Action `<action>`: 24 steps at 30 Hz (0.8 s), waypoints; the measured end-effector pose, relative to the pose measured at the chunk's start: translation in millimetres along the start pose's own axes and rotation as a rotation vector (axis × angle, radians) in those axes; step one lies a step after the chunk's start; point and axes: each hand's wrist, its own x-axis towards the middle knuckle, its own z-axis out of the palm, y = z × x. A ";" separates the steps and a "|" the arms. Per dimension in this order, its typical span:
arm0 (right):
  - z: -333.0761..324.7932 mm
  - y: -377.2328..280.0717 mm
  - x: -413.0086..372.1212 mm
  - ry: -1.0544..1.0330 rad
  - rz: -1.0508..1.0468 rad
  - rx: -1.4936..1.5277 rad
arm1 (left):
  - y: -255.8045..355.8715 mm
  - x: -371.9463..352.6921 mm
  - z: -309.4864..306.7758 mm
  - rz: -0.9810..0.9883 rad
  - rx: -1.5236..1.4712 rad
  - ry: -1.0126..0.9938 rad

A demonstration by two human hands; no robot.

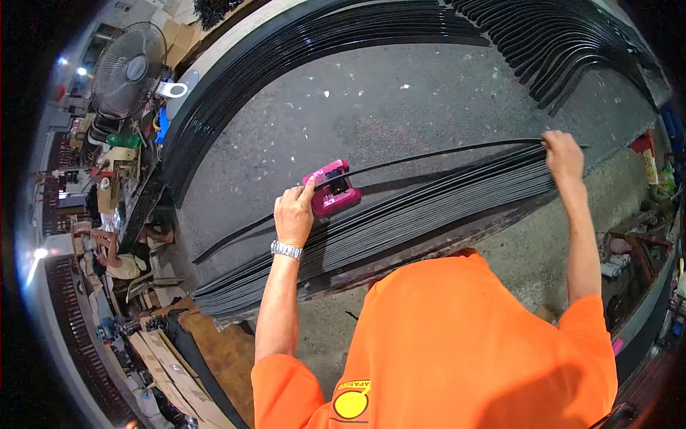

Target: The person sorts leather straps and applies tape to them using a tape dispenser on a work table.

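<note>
A long, thin black strip (436,151) stretches across the worktable, slightly bowed, its left end low at the table's left side. My left hand (294,213), below a metal-banded wristwatch, is closed on the strip left of the middle. Beside those fingers is a pink device (334,203) with a dark centre; the strip passes over it. My right hand (564,159) is pinched round the strip near its right end. Just in front of both hands lies a wide row of similar dark strips (400,222) along the table's near edge.
Curved black strips (314,34) line the table's far edge, and wavy ones (564,43) are stacked at the back right. The grey worktable (314,107) has pale flecks. At left are a fan (132,68), a seated person (127,261) and cardboard (175,372).
</note>
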 end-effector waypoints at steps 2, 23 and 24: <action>-3.4 50.0 -17.3 -0.067 0.076 -0.101 | 0.6 2.6 0.5 0.000 0.018 0.003; -178.9 465.3 -292.7 -0.458 1.080 -0.650 | 45.0 40.9 -2.2 -0.079 0.098 -0.038; -199.8 464.2 -297.7 -0.435 1.079 -0.673 | 59.1 47.9 -4.4 -0.086 0.084 -0.056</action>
